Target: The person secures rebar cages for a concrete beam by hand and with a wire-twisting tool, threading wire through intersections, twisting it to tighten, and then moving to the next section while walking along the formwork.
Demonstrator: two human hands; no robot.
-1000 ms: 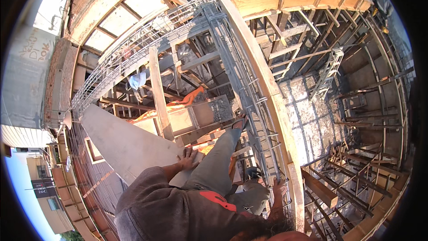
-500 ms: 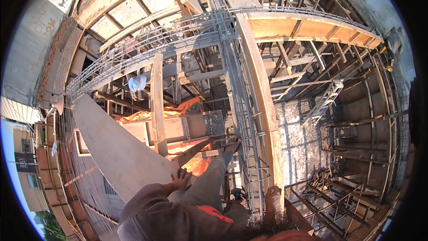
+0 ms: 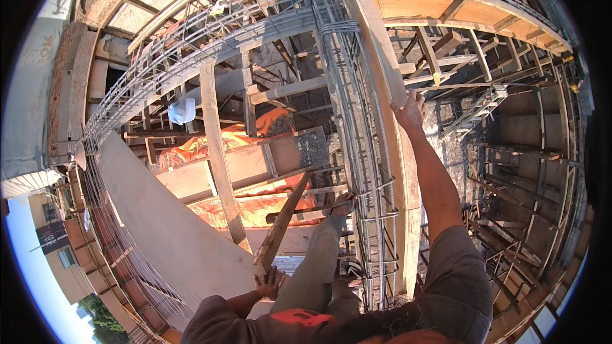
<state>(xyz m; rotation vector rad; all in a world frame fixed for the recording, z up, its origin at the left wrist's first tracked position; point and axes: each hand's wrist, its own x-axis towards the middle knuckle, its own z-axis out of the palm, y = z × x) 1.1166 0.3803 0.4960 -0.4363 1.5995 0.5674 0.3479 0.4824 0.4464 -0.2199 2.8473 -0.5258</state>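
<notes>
The left hand [image 3: 271, 283], fingers spread, lies at the near end of a plywood sheet [image 3: 172, 229], apparently propping the leaning body; whether it also touches the adjacent timber batten [image 3: 284, 216] is unclear. The right hand [image 3: 410, 111] reaches forward to the top of a wooden formwork board [image 3: 377, 38], likely for balance, fingers bent; I cannot tell whether the thumb closes a grip. Between the hands, a rebar cage [image 3: 347, 89] runs alongside the board; beyond the batten lies orange tarpaulin [image 3: 207, 146], and rightward stands a ladder [image 3: 478, 111].
</notes>
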